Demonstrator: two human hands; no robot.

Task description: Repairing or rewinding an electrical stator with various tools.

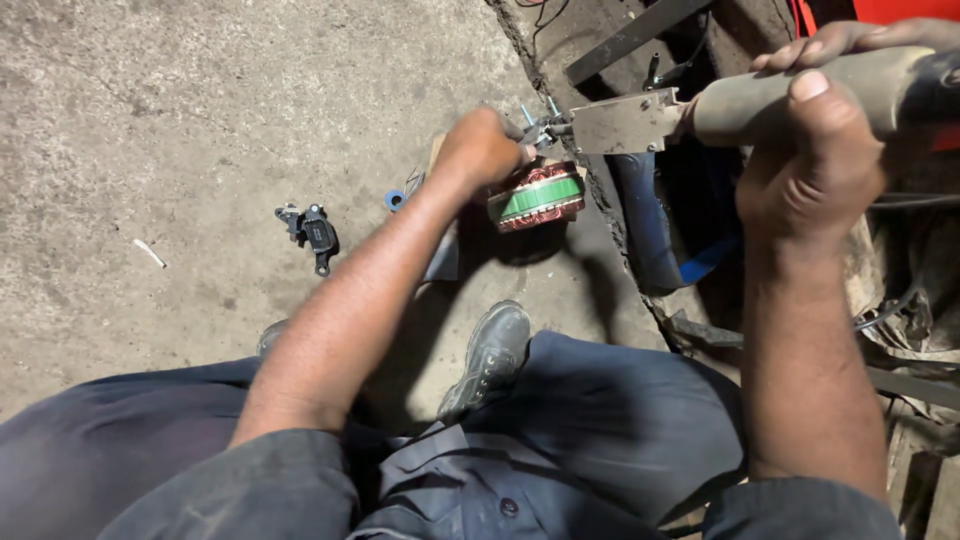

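On the concrete floor (200, 120) at far left lies a small white scrap (150, 253), then a small black bracket part (312, 233), both well apart from the hands. Farther right, the left hand (482, 148) reaches out along its extended forearm, its fingers closed in a fist over the top of a wound coil (537, 197) of copper wire with a green band; the coil sits on the floor just below and right of the knuckles, its round face tilted toward the camera. A small blue ring (394, 200) lies just left of that wrist. The worn metal head (622, 122) of a tool points leftward, its tip meeting the coil's top edge beside the left fingers; the tool's long axis runs nearly level, right to left. The right hand (815, 150) is wrapped tight around the tool's thick handle (800, 95) at upper right. A shoe (490, 355) rests below the coil, and a trench edge with a blue hose (650, 235) crowds the right side.
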